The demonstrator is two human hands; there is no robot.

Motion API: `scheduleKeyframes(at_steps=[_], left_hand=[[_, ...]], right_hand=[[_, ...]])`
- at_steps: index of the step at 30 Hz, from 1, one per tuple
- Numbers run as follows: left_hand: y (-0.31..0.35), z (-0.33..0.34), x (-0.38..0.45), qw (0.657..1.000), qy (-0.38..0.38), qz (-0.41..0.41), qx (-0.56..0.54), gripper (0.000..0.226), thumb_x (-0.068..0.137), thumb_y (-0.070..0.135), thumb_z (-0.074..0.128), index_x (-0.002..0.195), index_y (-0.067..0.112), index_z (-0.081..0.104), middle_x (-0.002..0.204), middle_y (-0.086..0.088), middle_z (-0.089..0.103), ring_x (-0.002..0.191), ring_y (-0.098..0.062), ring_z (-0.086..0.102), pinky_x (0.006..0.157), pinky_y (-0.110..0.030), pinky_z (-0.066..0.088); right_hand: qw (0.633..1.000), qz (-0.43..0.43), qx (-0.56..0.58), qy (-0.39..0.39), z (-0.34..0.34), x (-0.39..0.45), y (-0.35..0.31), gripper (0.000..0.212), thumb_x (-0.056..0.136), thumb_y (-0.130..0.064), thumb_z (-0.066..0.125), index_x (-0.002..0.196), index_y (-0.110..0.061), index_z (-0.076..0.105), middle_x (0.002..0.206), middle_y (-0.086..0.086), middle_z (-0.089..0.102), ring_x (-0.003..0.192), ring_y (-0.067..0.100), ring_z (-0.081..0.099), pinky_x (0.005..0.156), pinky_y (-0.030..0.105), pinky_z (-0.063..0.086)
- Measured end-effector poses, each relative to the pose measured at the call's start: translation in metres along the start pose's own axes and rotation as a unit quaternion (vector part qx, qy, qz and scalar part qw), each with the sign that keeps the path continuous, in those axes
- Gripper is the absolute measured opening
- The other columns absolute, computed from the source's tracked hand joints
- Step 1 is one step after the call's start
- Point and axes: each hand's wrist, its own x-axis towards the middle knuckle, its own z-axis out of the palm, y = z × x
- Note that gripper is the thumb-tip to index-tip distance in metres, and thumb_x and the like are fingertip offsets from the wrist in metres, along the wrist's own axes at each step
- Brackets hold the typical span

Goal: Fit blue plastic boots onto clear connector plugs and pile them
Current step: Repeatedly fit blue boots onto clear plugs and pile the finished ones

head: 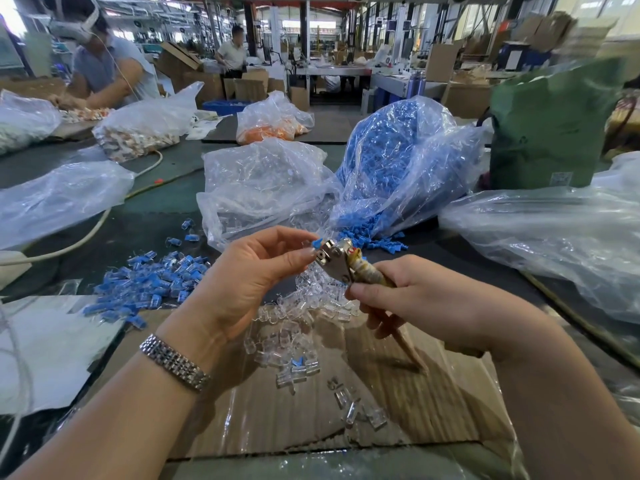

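Note:
My left hand (249, 275) pinches a clear plug with a blue boot (316, 243) at its fingertips, held against the metal head of a hand tool (337, 263). My right hand (412, 299) grips that tool's handles. Below the hands, loose clear plugs (301, 327) lie on a cardboard sheet (398, 410). A pile of fitted blue-and-clear pieces (152, 282) sits to the left. Behind stand a bag of clear plugs (263, 181) and a bag of blue boots (394, 161) with boots spilling out.
Large plastic bags (554, 237) lie right and left (59, 199). A green sack (550, 129) stands back right. A pale cable (86, 233) crosses the dark table on the left. Another person (104, 64) works at the far left among cardboard boxes.

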Motion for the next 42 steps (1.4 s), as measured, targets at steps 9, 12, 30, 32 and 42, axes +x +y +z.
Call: scheduleKeyframes(at_steps=[9,12,30,32,42], left_hand=[[0.001,0.006,-0.002,0.998,0.011,0.036,0.056,0.022,0.073,0.019,0.078,0.095,0.020,0.081,0.100,-0.006,0.079,0.097,-0.014,0.072,0.083,-0.020,0.055],[0.000,0.009,-0.003,0.999,0.012,0.036,0.028,0.029,0.065,0.024,0.082,0.093,0.017,0.081,0.101,-0.008,0.079,0.097,-0.015,0.072,0.086,-0.021,0.057],[-0.003,0.003,-0.001,0.990,0.039,0.091,0.104,0.021,0.075,0.020,0.079,0.096,0.019,0.081,0.099,-0.004,0.079,0.097,-0.019,0.074,0.084,-0.022,0.058],[-0.001,-0.002,0.001,0.989,0.045,0.080,0.112,0.019,0.076,0.018,0.079,0.095,0.016,0.080,0.098,-0.006,0.079,0.098,-0.023,0.074,0.086,-0.024,0.059],[-0.008,-0.041,0.009,0.774,0.218,0.011,0.595,0.018,0.087,0.014,0.067,0.094,0.028,0.073,0.100,0.003,0.065,0.098,-0.022,0.060,0.084,-0.040,0.047]], right_hand=[[1.000,0.008,-0.013,0.005,0.002,-0.001,-0.006,0.037,0.101,-0.039,0.056,0.095,-0.002,0.059,0.089,0.013,0.071,0.086,0.032,0.073,0.082,0.054,0.059],[1.000,0.006,-0.002,0.002,0.002,-0.003,-0.006,0.034,0.101,-0.038,0.056,0.093,-0.006,0.063,0.090,0.010,0.073,0.087,0.028,0.074,0.083,0.051,0.060],[0.996,-0.034,-0.072,0.038,0.013,0.005,-0.014,0.047,0.099,-0.051,0.050,0.091,-0.005,0.058,0.075,0.013,0.068,0.063,0.030,0.069,0.064,0.041,0.055],[0.993,-0.030,-0.115,0.023,0.009,0.001,-0.014,0.052,0.095,-0.059,0.049,0.092,-0.009,0.060,0.081,0.010,0.070,0.071,0.026,0.069,0.071,0.043,0.056],[0.942,-0.050,-0.326,-0.066,0.009,0.000,-0.004,0.035,0.076,-0.045,0.082,0.095,-0.035,0.055,0.096,-0.016,0.052,0.089,0.004,0.050,0.075,0.023,0.040]])
